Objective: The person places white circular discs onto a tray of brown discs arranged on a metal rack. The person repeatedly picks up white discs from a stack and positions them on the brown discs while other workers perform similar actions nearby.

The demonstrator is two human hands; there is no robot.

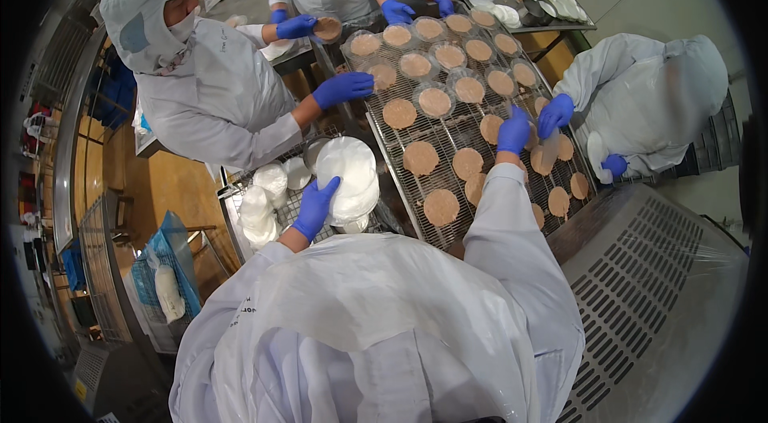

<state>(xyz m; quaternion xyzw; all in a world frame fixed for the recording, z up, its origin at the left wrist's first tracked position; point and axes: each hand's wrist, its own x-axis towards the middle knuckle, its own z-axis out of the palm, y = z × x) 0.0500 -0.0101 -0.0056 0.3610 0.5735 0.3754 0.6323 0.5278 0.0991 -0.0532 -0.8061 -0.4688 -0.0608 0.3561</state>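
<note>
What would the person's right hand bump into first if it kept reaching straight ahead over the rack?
Probably the round brown patty just past the fingertips of the right hand, lying on the wire rack. Height above the rack is hard to judge, so the hand may pass over it.

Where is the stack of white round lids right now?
In the head view, left of centre: the stack of white lids sits under the left hand, beside the wire rack of brown patties.
</note>
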